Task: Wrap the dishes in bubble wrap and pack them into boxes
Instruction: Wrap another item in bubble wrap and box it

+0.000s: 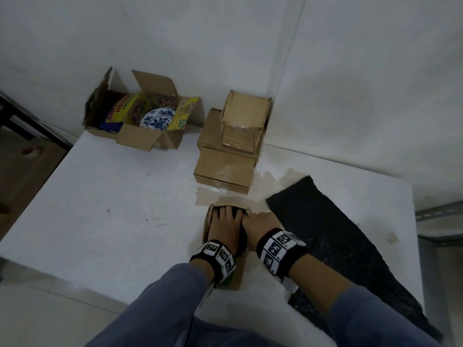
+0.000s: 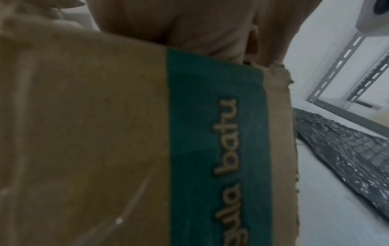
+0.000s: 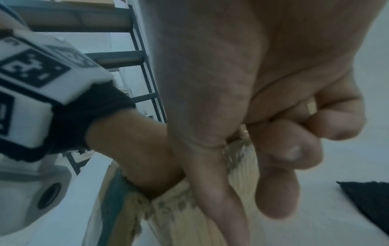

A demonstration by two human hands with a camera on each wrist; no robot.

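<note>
A small open cardboard box [image 1: 234, 280] with a green printed band [image 2: 216, 133] stands near the table's front edge. My left hand [image 1: 225, 225] reaches into it, and its spread, straight fingers press on a dark wrapped bundle [image 1: 234, 213] that is mostly hidden. My right hand [image 1: 260, 220] grips the box's torn right wall [image 3: 200, 224], thumb on one side and curled fingers [image 3: 280, 149] on the other. A blue-and-white plate [image 1: 157, 119] lies unwrapped in a bigger open box [image 1: 136, 140] at the back left. A sheet of black bubble wrap [image 1: 333, 234] lies flat to the right of my hands.
Two closed cardboard boxes are stacked in the back corner, the lower one [image 1: 224, 172] under a smaller taped one [image 1: 244, 118]. The white table [image 1: 112, 209] meets walls behind and on the right. A metal shelf frame [image 1: 438, 214] stands beyond the right edge.
</note>
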